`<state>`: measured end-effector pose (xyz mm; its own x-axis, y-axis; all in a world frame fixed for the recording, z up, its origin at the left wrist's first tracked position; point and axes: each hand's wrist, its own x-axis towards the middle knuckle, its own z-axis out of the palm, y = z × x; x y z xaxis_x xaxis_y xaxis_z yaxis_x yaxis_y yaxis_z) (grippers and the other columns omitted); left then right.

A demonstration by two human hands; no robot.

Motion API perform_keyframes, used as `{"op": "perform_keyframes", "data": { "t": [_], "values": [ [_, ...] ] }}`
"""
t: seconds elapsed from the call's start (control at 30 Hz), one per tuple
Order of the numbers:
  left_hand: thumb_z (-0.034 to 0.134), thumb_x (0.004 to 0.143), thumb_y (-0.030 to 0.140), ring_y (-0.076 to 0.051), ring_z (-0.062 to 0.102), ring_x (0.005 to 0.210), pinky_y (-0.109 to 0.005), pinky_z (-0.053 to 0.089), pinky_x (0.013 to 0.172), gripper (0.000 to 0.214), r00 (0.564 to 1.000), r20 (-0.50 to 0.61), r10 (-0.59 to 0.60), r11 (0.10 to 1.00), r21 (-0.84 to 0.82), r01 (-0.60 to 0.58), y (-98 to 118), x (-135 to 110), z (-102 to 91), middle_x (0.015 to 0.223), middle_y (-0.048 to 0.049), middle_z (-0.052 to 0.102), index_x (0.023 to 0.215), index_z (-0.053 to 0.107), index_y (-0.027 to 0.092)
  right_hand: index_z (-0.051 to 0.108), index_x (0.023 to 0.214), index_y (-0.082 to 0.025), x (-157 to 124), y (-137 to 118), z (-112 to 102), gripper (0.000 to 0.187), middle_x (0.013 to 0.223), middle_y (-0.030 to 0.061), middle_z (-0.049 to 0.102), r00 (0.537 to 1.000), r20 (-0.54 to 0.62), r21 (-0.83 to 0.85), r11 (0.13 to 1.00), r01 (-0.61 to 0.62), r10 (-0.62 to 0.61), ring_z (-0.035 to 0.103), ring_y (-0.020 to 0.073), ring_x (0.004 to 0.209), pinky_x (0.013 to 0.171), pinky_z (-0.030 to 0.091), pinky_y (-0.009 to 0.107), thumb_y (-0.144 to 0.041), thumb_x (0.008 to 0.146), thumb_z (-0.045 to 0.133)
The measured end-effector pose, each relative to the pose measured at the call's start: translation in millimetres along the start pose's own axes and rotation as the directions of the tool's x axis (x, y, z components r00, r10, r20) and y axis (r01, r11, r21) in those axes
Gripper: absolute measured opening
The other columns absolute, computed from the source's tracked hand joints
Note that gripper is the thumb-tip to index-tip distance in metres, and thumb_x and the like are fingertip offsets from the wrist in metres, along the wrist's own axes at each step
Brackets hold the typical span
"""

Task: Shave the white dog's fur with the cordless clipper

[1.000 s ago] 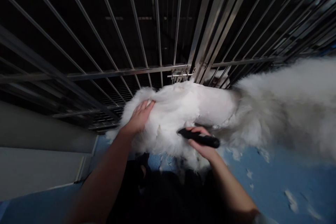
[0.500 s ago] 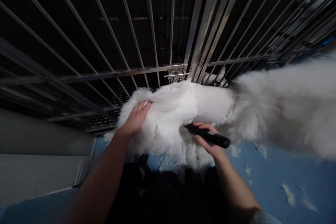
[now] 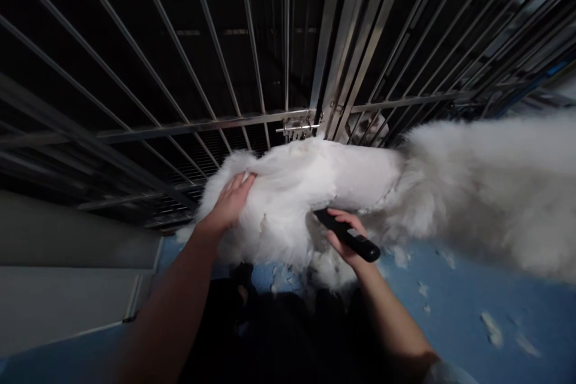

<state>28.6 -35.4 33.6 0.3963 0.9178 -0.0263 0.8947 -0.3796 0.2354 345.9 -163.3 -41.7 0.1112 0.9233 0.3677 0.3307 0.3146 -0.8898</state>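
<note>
A large white dog stands across the middle, fluffy at the left and right ends. A band of its body is shorn close. My left hand lies flat on the fluffy left end, fingers outstretched. In my right hand is a black hair clipper, its tip against the fur at the edge of the shorn band, on the dog's near side. The clipper's blade is hidden in the fur. A clump of white fur hangs or lies below that hand; which one I cannot tell.
Metal cages with bars run behind the dog, with a latch just above its back. Another animal shows behind the bars. Tufts of cut fur lie on the blue floor. A pale panel stands at left.
My right hand and the clipper have shifted slightly left, and the clipper's back end sits a little lower. The animal behind the bars has turned its head. My left hand stays on the fur.
</note>
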Motion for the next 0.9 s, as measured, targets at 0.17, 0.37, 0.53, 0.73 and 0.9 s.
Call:
{"op": "perform_keyframes", "data": {
  "t": [0.17,0.37,0.53,0.73,0.9],
  "values": [
    [0.056,0.089,0.037,-0.034,0.032,0.149,-0.045,0.03,0.122,0.078,1.0,0.019,-0.018,1.0,0.025,0.018,2,0,-1.0,0.161,-0.021,0.032,0.158,0.028,0.014,0.063,0.093,-0.025,13,9,16,0.033,0.108,0.01,0.076,0.995,0.07,0.086,0.994,-0.073,0.067,0.075,0.0291,0.102,0.091,0.059,0.046,-0.038,0.068,0.081],
    [0.058,0.089,0.042,-0.034,0.032,0.15,-0.044,0.031,0.122,0.081,0.999,0.022,-0.038,0.999,0.028,0.037,6,-1,-1.5,0.163,-0.0188,0.03,0.159,0.025,0.017,0.048,0.104,-0.028,21,-19,3,0.027,0.116,0.0082,0.072,0.979,-0.141,0.257,0.96,-0.108,0.148,0.074,0.0246,0.095,0.078,0.063,0.042,-0.041,0.087,0.065],
    [0.06,0.089,0.036,-0.036,0.028,0.151,-0.044,0.028,0.123,0.084,0.996,0.075,-0.043,0.999,-0.002,0.043,12,-2,-9.5,0.164,-0.0221,0.023,0.159,0.022,0.013,0.053,0.1,-0.027,23,-54,44,0.03,0.112,0.0077,0.073,0.991,0.029,0.317,0.939,-0.13,0.128,0.073,0.0243,0.102,0.088,0.06,0.042,-0.033,0.08,0.074],
    [0.053,0.093,0.025,-0.034,0.023,0.153,-0.043,0.026,0.123,0.078,0.988,0.137,-0.071,0.997,-0.009,0.073,14,-4,-13.4,0.166,-0.0215,0.019,0.161,0.016,0.013,0.06,0.098,-0.026,-4,-57,61,0.03,0.114,0.0091,0.075,0.983,0.182,0.197,0.978,-0.063,0.026,0.074,0.0251,0.103,0.091,0.058,0.043,-0.029,0.074,0.078],
    [0.052,0.094,0.025,-0.034,0.018,0.154,-0.043,0.023,0.124,0.078,0.985,0.149,-0.084,0.996,-0.022,0.088,18,-8,-16.0,0.167,-0.0218,0.015,0.161,0.013,0.014,0.057,0.107,-0.028,42,-77,14,0.038,0.114,0.0063,0.075,0.967,-0.146,0.486,0.867,-0.115,0.21,0.072,0.0182,0.071,0.062,0.059,0.035,-0.032,0.075,0.078]
  ]
}}
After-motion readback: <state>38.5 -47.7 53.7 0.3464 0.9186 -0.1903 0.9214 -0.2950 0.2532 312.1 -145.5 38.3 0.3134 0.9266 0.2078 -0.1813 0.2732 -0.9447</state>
